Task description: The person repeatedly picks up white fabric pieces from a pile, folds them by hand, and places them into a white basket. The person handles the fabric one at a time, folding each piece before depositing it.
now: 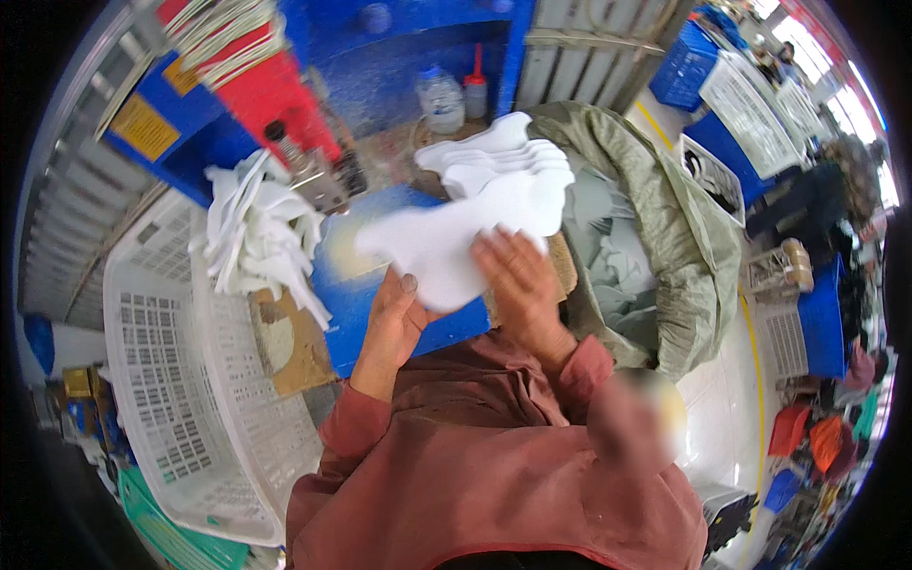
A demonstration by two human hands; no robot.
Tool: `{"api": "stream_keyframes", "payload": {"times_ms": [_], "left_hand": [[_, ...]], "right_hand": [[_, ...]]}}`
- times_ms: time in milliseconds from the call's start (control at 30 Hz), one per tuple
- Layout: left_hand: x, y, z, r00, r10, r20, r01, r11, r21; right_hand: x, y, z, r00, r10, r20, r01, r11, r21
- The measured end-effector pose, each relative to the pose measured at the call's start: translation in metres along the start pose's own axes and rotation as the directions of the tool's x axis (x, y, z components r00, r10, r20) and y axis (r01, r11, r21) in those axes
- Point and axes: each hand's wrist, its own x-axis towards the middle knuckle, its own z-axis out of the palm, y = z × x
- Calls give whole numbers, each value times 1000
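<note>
Two bare hands meet on one white piece (427,252) above one blue board (347,306); the left hand (397,318) pinches its near edge, thumb on top; the right hand (518,285) lies with fingers outstretched on its upper face; just beyond, one stack (503,152) of at least three similar pieces; farther back, two bottles (441,103); left, one scrap heap (255,228); right, one green sack (698,242).

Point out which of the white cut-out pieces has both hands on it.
The front white piece: the left hand grips its near edge, the right hand lies on it. No hand touches the stacked pieces behind.
</note>
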Motion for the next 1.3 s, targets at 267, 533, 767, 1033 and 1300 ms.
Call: {"api": "stream_keyframes", "payload": {"times_ms": [267, 533, 767, 1033, 1300], "left_hand": [[-75, 47, -61, 910, 160, -381, -116, 984, 138], [-95, 61, -82, 918, 138, -371, -76, 981, 177], [-97, 104, -95, 803, 433, -409, -262, 874, 409], [-97, 125, -94, 816, 423, -394, -248, 872, 422], [-76, 126, -82, 870, 371, -326, -244, 897, 370]], "right_hand": [[-8, -26, 25, 963, 176, 203, -263, 772, 579], [18, -52, 90, 680, 367, 635, -657, -79, 749], [56, -61, 127, 684, 293, 668, -707, 41, 706], [73, -70, 133, 729, 315, 607, -589, -163, 792], [73, -50, 125, 732, 368, 573, -549, -180, 816]]}}
